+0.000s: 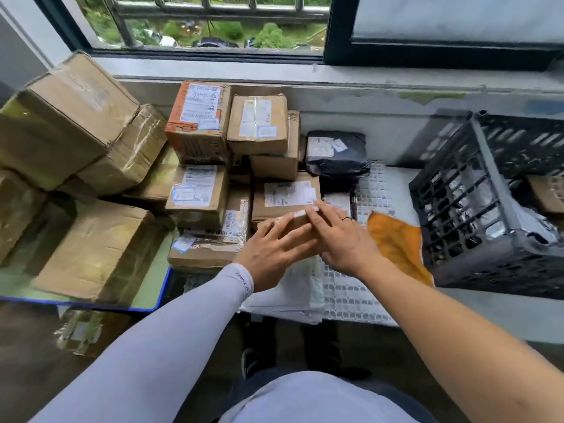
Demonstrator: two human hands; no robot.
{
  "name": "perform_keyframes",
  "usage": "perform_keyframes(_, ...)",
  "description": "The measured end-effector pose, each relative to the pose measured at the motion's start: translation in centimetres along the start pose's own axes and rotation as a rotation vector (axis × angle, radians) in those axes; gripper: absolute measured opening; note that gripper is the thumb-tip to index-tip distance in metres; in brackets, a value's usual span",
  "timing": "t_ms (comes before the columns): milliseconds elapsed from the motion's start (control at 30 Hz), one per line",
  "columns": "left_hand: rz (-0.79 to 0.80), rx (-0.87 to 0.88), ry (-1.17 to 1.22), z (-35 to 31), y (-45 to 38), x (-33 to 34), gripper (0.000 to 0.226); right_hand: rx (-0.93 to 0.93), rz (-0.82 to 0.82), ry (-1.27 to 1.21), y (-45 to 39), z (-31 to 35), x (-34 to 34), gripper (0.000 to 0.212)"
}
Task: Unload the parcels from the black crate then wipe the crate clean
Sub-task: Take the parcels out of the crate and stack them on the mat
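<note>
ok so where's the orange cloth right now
In the head view the orange cloth lies on the white mat, right of centre, between the right hand and the black crate.

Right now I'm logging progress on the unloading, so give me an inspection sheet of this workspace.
Surface: white grid mat on a ledge under the window.
Job's things: black crate at right, tilted, with parcels inside; orange cloth lying beside it, unused.
Clutter: stacked cardboard parcels at left; black poly parcel behind them.
Grippers: left hand and right hand, fingers straight, resting on a small cardboard box.
Cables: nothing seen.
Surroundings: window with railing, greenery outside.
</note>
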State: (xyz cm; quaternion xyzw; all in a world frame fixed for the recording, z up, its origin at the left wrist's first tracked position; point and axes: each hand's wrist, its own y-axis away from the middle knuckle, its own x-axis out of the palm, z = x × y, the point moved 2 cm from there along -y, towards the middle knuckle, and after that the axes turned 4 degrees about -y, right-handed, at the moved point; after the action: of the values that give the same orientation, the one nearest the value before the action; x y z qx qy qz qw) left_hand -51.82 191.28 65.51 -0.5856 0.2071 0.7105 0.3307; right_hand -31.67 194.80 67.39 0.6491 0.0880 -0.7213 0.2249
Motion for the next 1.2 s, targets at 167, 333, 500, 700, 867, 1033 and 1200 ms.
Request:
perform_keyframes(167,0.127,-0.091,0.197,0.4,2.1,2.1,0.102,0.064,0.040,-0.039,0.9,2.6,2.6,0.099)
perform_keyframes(333,0.159,-0.233,0.307,0.1,3.6,3.3,0.095,0.111,0.032,-0.038,1.1,3.3,4.5,0.098)
perform_keyframes(500,0.108,-0.274,0.358,-0.4,3.1,2.7,0.084,0.093,0.061,-0.116,1.2,2.7,4.8,0.099)
perform_keyframes(700,0.148,-0.337,0.391,-0.6,2.6,3.1,0.080,0.026,0.103,-0.117,0.8,2.3,4.5,0.096)
perform_keyframes(867,0.303,-0.362,0.376,-0.9,2.5,3.4,0.085,0.005,0.125,-0.063,0.6,2.4,4.5,0.065)
perform_keyframes(1033,0.343,-0.382,0.359,-2.0,2.8,3.7,0.088,0.011,0.192,-0.083,0.8,2.5,5.9,0.099)
perform_keyframes(1200,0.334,-0.402,0.310,-1.3,2.5,3.7,0.091,0.022,0.209,-0.071,0.6,3.3,5.7,0.091)
